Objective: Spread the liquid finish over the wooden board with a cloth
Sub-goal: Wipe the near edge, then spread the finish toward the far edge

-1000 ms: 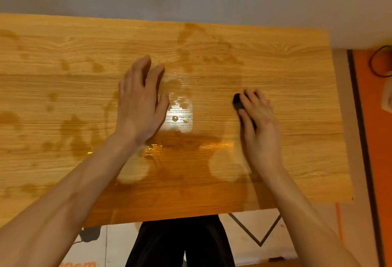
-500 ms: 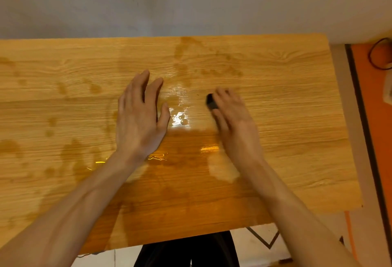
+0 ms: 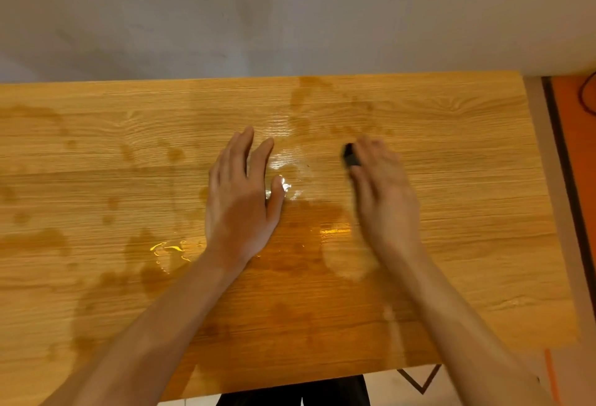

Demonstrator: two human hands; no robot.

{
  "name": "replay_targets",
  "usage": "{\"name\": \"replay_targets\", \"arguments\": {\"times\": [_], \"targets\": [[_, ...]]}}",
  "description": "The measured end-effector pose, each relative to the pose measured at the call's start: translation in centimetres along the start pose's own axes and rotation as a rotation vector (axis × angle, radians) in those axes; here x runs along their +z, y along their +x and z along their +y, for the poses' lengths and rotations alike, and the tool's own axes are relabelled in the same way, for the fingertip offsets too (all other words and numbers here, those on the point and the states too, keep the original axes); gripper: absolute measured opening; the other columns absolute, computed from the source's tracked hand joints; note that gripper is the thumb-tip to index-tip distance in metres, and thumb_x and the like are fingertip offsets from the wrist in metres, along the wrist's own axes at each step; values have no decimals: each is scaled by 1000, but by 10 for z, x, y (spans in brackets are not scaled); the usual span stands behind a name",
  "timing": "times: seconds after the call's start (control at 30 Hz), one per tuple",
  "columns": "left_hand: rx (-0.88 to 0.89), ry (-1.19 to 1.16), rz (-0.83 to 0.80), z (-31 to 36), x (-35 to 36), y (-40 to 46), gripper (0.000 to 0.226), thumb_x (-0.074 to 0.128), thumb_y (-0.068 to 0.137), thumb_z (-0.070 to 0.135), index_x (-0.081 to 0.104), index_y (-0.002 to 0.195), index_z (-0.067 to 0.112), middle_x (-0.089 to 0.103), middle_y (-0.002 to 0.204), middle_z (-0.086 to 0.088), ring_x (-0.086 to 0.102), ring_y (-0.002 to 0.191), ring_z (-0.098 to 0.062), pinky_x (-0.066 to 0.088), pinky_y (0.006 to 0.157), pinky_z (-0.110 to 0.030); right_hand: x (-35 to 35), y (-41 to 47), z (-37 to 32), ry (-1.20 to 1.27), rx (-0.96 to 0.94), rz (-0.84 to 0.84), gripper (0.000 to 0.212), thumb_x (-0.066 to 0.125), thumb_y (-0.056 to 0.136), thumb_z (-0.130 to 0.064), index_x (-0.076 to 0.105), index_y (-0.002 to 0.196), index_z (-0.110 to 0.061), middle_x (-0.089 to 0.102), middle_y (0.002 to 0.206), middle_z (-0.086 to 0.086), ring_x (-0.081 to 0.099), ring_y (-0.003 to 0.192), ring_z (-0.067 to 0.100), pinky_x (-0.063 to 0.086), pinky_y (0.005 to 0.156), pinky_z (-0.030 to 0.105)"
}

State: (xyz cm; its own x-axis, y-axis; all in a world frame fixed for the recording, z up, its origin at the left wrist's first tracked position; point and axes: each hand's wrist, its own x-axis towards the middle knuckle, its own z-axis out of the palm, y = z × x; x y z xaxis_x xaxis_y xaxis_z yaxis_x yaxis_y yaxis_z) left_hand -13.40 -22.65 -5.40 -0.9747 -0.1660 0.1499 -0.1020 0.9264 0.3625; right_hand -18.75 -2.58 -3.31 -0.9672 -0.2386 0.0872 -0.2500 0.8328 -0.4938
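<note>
Abt half done: right hand (image 3: 383, 192) presses what looks like a small dark cloth (image 3: 350, 154) on the long yellow-brown wooden board (image 3: 467, 212), flat open left hand (image 3: 242, 199) holds nothing, shiny wet finish (image 3: 290, 173) only in the middle & patchy spots elsewhere, far right side looks dry.

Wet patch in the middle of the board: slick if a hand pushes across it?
Probably slick: the liquid finish shines in glossy pools beside the left hand. The wooden board looks broad and flat, so likely stiff. The dark cloth under the right hand should glide.
</note>
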Motion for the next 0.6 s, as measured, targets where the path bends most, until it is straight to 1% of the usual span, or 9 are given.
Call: {"name": "replay_targets", "arguments": {"times": [0.1, 0.17, 0.2, 0.3, 0.37, 0.43, 0.5, 0.53, 0.6], "targets": [[14, 22, 36, -1, 1, 0, 47, 46, 102, 28, 52, 145, 8, 45, 154, -18, 42, 144, -36, 36, 114, -48, -38, 1, 47, -4, 256, 99, 39, 43, 104, -19, 49, 139, -5, 45, 147, 8, 34, 142, 19, 24, 119, 42], [5, 34, 35, -1, 1, 1, 48, 45, 102, 29, 52, 145, 9, 45, 154, -18, 42, 144, -36, 36, 114, -49, -37, 7, 47, -31, 390, 181, 41, 41, 104, -21, 46, 141, -4, 42, 149, 9, 32, 143, 20, 24, 119, 42], [2, 39, 31, -1, 1, 1, 48, 44, 101, 29, 52, 145, 10, 45, 155, -17, 42, 144, -36, 36, 114, -49, -29, 11, 37, -38, 402, 205, 41, 40, 104, -21, 46, 141, -4, 42, 150, 10, 32, 143, 22, 23, 119, 42], [-1, 41, 15, -1, 0, 1, 49, 46, 101, 29, 51, 146, 11, 43, 156, -17, 41, 145, -36, 35, 114, -48, 11, 22, -12, -12, 273, 172, 41, 41, 103, -18, 48, 140, -2, 43, 148, 12, 33, 142, 27, 19, 120, 39], [-3, 38, 11, -2, 0, 1, 49, 46, 101, 29, 50, 146, 11, 43, 156, -16, 40, 145, -35, 34, 114, -47, 33, 25, -44, -6, 145, 75, 41, 40, 104, -18, 44, 143, -6, 39, 151, 9, 27, 145, 24, 11, 122, 34], [-4, 29, -3, -3, -1, 1, 49, 45, 102, 30, 49, 147, 11, 42, 156, -16, 38, 146, -34, 33, 115, -46, 35, 26, -54, -4, 46, -9, 42, 37, 105, -22, 40, 145, -10, 35, 154, 4, 22, 147, 18, 8, 122, 32], [-12, 9, -35, -3, -1, 0, 50, 44, 102, 32, 48, 148, 12, 40, 158, -15, 35, 148, -33, 31, 116, -47, 19, 27, -33, 6, -37, -49, 42, 40, 105, -24, 41, 145, -12, 37, 153, 2, 25, 146, 17, 12, 122, 32], [-22, 1, -52, -2, -1, 0, 51, 44, 102, 34, 47, 148, 13, 38, 158, -14, 34, 149, -33, 31, 116, -47, 9, 27, -13, 11, -34, -28, 42, 42, 104, -23, 44, 144, -10, 40, 151, 3, 28, 145, 19, 17, 121, 32], [-47, -12, -76, -1, -1, -1, 52, 42, 102, 37, 46, 149, 14, 36, 160, -13, 31, 150, -32, 29, 118, -47, -17, 29, 34, -11, 65, 44, 41, 41, 103, -22, 47, 141, -7, 44, 149, 7, 33, 143, 23, 23, 119, 37]]}}
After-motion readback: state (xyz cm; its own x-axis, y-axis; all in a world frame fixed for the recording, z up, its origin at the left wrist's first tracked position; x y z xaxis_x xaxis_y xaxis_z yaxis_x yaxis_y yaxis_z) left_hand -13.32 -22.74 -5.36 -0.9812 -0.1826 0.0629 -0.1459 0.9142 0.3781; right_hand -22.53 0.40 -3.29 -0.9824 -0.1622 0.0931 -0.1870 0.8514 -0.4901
